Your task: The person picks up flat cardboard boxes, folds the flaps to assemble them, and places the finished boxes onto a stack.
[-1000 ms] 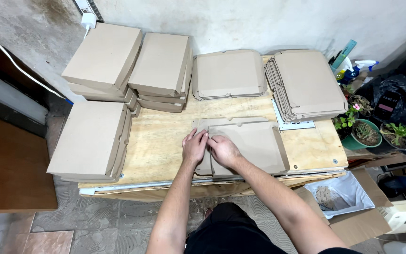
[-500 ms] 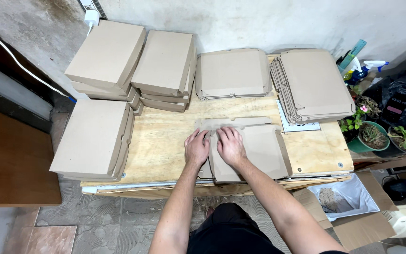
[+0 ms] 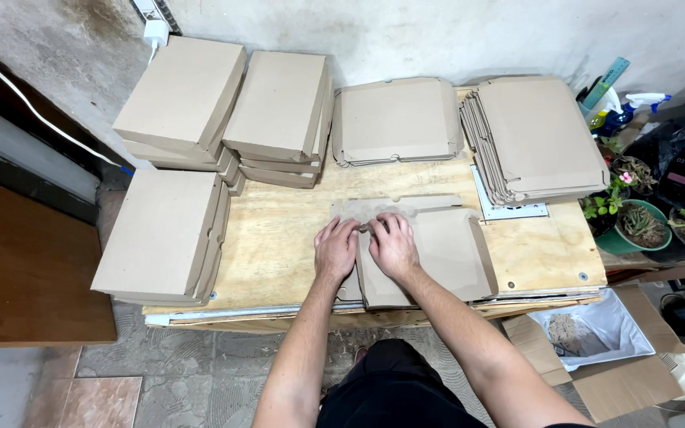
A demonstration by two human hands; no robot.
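Flat brown cardboard box blank (image 3: 438,246), unfolded, on tabletop.

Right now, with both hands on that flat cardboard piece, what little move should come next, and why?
Probably press down and run the fingers along the left fold. Both the left hand and the right hand rest side by side on the left edge of the flat cardboard blank, which lies unfolded on the wooden table, while finished boxes sit stacked nearby.

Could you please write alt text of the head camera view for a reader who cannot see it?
A person's left hand and right hand press side by side on a flat cardboard box blank lying on a plywood table. Stacks of folded cardboard boxes fill its left and back, stacks of flat blanks its back right, with potted plants beside it.
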